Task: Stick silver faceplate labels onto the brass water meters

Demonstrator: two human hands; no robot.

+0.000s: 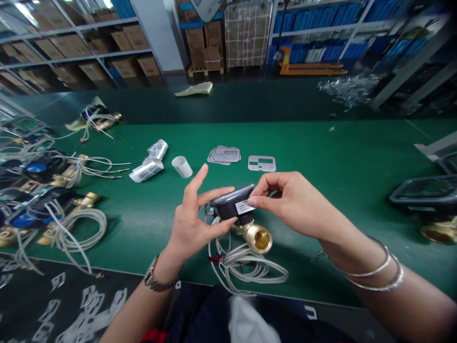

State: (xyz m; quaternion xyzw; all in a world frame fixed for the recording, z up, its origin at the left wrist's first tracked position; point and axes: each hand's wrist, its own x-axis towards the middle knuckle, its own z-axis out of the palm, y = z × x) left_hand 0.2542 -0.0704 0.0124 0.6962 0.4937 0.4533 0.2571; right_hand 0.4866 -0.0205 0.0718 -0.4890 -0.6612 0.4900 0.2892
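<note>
- Head view: a wide, flat green worktop (pixel 350 190) runs across the scene, and the work is done near its front edge.
- Black-housed meter with a brass pipe body (pixel 227 209): it sits at the middle of the worktop between the hands, tilted, its round brass opening facing the person.
- Left hand (pixel 187 231): it grips the housing between the thumb, low on the side, and a finger at the top rim; the index finger points up, clear of it.
- Right hand (pixel 300 205): thumb and forefinger pinch together at the right end of the label.
- Coiled pale-grey cable (pixel 255 271): it lies in loops below and beside the brass body.
- Curled silver label strip (pixel 150 167): it lies left of the meter, well apart from it.
- Stacked thin grey faceplates (pixel 224 155): they lie beyond the meter.
- Small white rectangular printed label (pixel 243 206): it lies along the housing's side. The step in hand appears to be applying it; the next move calls for keeping it straight and pressing it flat, with the housing held steady.
</note>
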